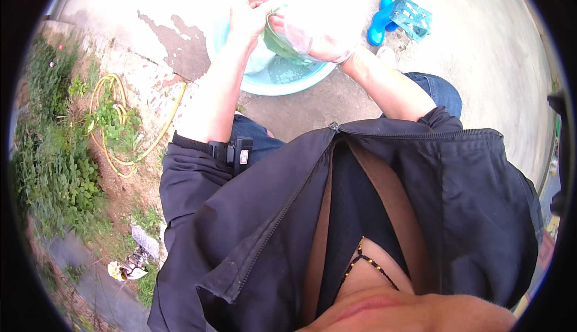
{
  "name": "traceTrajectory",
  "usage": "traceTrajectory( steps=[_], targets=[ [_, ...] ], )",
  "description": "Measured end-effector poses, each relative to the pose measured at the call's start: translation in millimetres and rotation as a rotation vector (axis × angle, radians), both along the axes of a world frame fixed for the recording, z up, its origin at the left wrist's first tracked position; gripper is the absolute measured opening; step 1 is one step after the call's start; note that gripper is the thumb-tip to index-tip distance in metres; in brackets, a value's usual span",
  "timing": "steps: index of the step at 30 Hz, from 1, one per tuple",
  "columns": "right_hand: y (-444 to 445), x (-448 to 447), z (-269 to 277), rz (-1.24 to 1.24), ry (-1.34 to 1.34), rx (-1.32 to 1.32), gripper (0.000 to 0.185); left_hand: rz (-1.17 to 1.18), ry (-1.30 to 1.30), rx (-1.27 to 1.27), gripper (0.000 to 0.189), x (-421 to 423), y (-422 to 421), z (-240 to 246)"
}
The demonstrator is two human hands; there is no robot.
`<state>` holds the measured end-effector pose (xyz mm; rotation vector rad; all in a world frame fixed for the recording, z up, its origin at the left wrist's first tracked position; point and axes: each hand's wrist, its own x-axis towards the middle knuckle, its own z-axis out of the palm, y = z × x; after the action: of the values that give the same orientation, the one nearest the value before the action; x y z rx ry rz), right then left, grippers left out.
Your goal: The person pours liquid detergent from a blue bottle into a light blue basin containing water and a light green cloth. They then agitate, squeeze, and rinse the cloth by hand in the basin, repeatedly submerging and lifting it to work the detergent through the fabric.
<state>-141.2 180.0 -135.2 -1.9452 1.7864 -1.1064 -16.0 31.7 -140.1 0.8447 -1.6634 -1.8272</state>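
A light blue plastic basin with water in it stands on the concrete before me. Over it, my left hand grips the edge of a thin, wet, pale green cloth. Part of the cloth hangs down into the basin. My right hand is inside or behind a sheer, whitish part of the material, which reaches to the wrist; its fingers point towards my left hand. Strong glare washes out the far side of the basin and part of the cloth, so the right hand's exact hold is unclear.
Right of the basin, a bright blue plastic object touches a blue patterned packet. A wet patch darkens the concrete on the left. Further left lie a coiled yellow hose, green plants and some litter.
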Motion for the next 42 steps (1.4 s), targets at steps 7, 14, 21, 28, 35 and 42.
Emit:
traceTrajectory(
  steps=[7, 14, 21, 28, 35, 42],
  targets=[
    [-2.5, -3.9, -2.0, -0.116, 0.159, -0.134, 0.029, 0.079, -0.273, -0.539, 0.029, 2.9, 11.5, 34.3],
    [-23.5, 18.7, -49.0, 0.331, -1.908, 0.154, 0.034, -0.115, -0.543, -1.292, 0.034, 8.3, 60.5, 52.2],
    [-22.2, 30.3, -53.6, 0.160, -2.202, 0.230, 0.034, -0.179, -0.608, -1.663, 0.008, 4.1, 76.6, 33.6],
    [-5.3, 28.1, -37.3, 0.128, -1.798, 0.251, 0.032, -0.160, -0.453, -1.737, 0.009, 1.7, 91.7, 40.8],
    [2.1, 22.5, -17.7, -0.025, -0.898, 0.190, 0.030, -0.101, -0.337, -1.775, 0.013, -2.3, 91.1, 50.0],
    [-8.8, 17.4, -12.1, -0.112, -0.311, 0.093, 0.028, -0.070, -0.320, -1.709, 0.018, -2.5, 88.6, 52.6]
  ],
)
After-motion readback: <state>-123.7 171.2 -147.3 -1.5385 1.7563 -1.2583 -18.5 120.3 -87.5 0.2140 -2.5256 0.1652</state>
